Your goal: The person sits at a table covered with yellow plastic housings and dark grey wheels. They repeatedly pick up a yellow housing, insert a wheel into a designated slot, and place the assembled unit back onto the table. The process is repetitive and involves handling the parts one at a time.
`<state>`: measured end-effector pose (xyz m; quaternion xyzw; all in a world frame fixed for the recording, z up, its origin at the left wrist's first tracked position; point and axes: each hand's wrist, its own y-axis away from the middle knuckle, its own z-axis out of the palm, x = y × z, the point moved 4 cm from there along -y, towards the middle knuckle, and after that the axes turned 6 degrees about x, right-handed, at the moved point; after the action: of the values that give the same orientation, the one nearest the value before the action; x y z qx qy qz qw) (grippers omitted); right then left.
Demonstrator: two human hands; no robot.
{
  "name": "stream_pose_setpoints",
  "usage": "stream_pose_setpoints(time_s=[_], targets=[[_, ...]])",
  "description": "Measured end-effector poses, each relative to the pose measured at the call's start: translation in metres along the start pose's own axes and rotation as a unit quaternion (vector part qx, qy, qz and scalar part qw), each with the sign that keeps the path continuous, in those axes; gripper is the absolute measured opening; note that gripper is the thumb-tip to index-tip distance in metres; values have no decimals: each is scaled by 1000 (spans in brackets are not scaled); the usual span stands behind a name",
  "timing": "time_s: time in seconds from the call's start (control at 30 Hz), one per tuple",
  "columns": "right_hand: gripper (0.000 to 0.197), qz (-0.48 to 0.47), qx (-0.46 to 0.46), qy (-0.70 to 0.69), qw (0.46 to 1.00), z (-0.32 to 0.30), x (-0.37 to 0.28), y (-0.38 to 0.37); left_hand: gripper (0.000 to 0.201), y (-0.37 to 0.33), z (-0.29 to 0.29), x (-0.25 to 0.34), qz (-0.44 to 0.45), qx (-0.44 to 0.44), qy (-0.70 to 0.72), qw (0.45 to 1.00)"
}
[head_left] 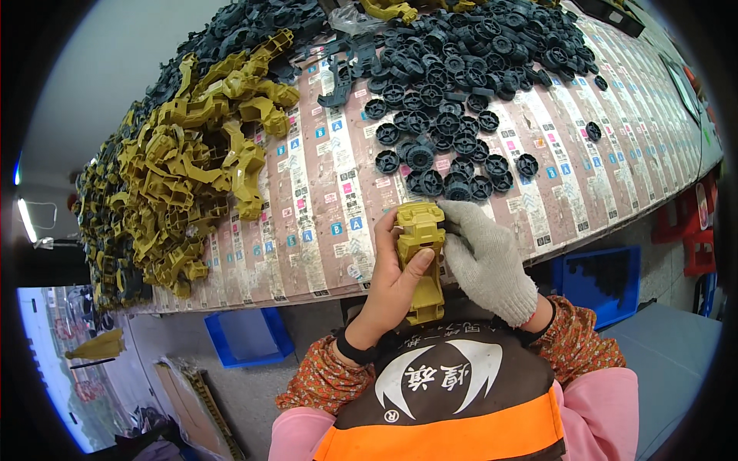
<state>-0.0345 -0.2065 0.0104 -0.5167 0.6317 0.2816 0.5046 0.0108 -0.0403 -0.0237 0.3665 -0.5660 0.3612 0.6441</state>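
Yellow shell [428, 295]: held at the near edge of the table [311, 265].
Left hand [390, 286]: bare, wrapped around the shell.
Right hand [486, 265]: gloved, curled beside the shell; whether anything is gripped cannot be told.
Black wheels [420, 158]: heaped on the table.

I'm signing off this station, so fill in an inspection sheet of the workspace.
Surface: table covered in pinkish-brown and white printed sheeting.
Job's things: one yellow plastic car-body shell, held in front of the table's near edge.
Clutter: yellow shells heaped at left; dark plastic wheels heaped beyond the hands, a few lying apart at right; clear plastic bag at the far side.
Hands: bare left hand grips the shell; gloved right hand is at its right side, fingertips partly hidden.
Cables: none clearly made out.
Surroundings: left blue bin, right blue bin with dark contents, red stool at right.
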Motion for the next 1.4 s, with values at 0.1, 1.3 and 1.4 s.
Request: stream_pose_setpoints(time_s=[0.1,1.3,1.4], targets=[[32,-19,15,21,999,-5,-2,-1,74,2,-3,-7,-7,-31,-51,998],[29,46,-76,14,996,-27,-1,7,39,-25,-2,9,-92,162,249,950],[33,25,-47,7,999,-14,-2,9,38,-24,2,11,-70,160,238,955]])
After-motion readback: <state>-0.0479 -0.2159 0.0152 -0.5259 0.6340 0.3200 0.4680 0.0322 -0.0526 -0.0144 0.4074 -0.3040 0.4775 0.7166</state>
